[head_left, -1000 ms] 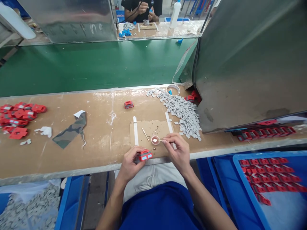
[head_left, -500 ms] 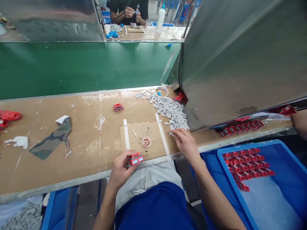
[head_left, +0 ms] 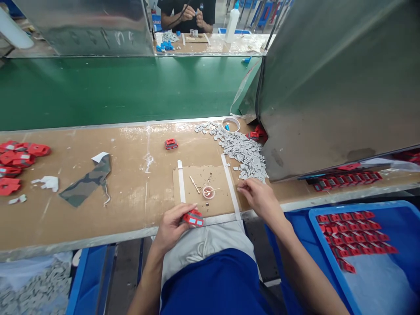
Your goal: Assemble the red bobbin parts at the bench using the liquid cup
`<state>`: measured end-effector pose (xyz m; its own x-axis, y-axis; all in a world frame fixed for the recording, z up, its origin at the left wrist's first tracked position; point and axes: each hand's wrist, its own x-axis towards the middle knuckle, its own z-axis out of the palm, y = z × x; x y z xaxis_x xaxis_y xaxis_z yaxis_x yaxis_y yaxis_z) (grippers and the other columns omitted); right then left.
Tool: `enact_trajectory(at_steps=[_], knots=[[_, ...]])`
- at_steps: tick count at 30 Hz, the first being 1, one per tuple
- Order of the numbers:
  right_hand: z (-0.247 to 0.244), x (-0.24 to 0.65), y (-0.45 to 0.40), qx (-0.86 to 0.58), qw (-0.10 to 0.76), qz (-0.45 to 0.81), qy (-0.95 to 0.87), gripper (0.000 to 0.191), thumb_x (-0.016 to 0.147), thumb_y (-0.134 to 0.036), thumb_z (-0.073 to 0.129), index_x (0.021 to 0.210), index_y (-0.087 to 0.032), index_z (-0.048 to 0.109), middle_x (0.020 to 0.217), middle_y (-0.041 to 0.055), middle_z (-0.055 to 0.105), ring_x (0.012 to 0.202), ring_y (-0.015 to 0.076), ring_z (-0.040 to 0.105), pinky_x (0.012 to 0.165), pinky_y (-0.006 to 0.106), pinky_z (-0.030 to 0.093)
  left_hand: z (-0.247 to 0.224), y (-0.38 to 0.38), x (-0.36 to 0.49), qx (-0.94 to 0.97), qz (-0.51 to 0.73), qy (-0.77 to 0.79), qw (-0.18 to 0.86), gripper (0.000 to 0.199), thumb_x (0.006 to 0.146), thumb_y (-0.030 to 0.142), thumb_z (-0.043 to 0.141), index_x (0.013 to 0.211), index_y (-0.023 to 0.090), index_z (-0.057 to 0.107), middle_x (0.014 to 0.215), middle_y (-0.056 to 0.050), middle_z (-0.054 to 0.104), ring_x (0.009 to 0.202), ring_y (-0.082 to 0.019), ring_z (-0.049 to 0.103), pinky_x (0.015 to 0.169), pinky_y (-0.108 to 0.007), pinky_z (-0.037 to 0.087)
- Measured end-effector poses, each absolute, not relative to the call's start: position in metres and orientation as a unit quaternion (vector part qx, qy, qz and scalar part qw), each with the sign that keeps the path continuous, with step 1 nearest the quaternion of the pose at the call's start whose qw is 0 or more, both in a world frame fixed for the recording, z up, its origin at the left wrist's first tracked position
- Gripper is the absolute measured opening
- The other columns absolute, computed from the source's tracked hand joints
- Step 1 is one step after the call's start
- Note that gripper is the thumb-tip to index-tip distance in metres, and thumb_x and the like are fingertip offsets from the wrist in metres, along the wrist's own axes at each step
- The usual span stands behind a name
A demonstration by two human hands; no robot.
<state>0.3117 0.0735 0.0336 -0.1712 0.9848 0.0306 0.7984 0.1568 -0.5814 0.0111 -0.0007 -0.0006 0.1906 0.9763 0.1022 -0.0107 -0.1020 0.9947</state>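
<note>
My left hand (head_left: 171, 226) grips a small red plastic part (head_left: 194, 218) with a grey band and two pale rectangles on its front. It is held over the near table edge. My right hand (head_left: 261, 199) is at the near end of a heap of small flat grey pieces (head_left: 244, 151), thumb and fingertips pinched together. Whatever may be between those fingertips is too small to make out. Between the hands, a small round cup (head_left: 208, 193) of reddish contents with a thin stick in it stands on a cardboard sheet (head_left: 219, 175). A pale stick (head_left: 194, 184) lies beside the cup.
A similar red part (head_left: 171, 144) and a tape roll (head_left: 231, 124) lie farther back. Red parts (head_left: 19, 159) and camouflage cloth (head_left: 87, 181) are at left. A blue tray (head_left: 398, 236) holds rows of red parts at right, below a metal panel (head_left: 328, 96). Across the green belt (head_left: 124, 89), a person works.
The view has shifted, showing more of the table's left side. My right fingertips have closed into a tighter pinch by the grey heap. My left hand still holds the red part, now turned slightly.
</note>
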Motion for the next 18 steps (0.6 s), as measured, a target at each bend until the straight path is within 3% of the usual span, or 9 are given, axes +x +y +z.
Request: enact_trajectory(at_steps=[3,6,18], knots=[[0.049,0.285,0.047,-0.540,0.310,0.361,-0.695,0.011,0.097,-0.028,0.064,0.089,-0.021,0.068,0.085,0.0048,0.071,0.077,0.0194,0.066,0.071,0.029,0.051,-0.004,-0.004,0.013,0.498,0.477,0.426,0.586,0.040,0.083,0.021,0.082,0.123,0.021,0.075,0.109,-0.011,0.080,0.095,-0.021,0.077,0.085,-0.028,0.060],[0.058,0.249,0.028,-0.467,0.345,0.459,-0.673,0.012,0.097,-0.028,0.064,0.088,-0.020,0.068,0.085,0.0039,0.070,0.076,0.0166,0.065,0.069,0.026,0.051,-0.005,-0.005,0.013,0.464,0.463,0.436,0.617,0.038,0.079,0.023,0.086,0.116,0.018,0.076,0.109,-0.012,0.081,0.096,-0.023,0.078,0.087,-0.029,0.061],[0.043,0.221,0.031,-0.427,0.287,0.543,-0.664,0.010,0.092,-0.016,0.067,0.083,-0.019,0.068,0.082,0.0020,0.074,0.074,0.0151,0.066,0.069,0.025,0.049,-0.004,-0.004,0.010,0.524,0.449,0.451,0.566,0.034,0.078,0.026,0.087,0.111,0.021,0.081,0.106,-0.011,0.081,0.095,-0.022,0.076,0.083,-0.027,0.060]])
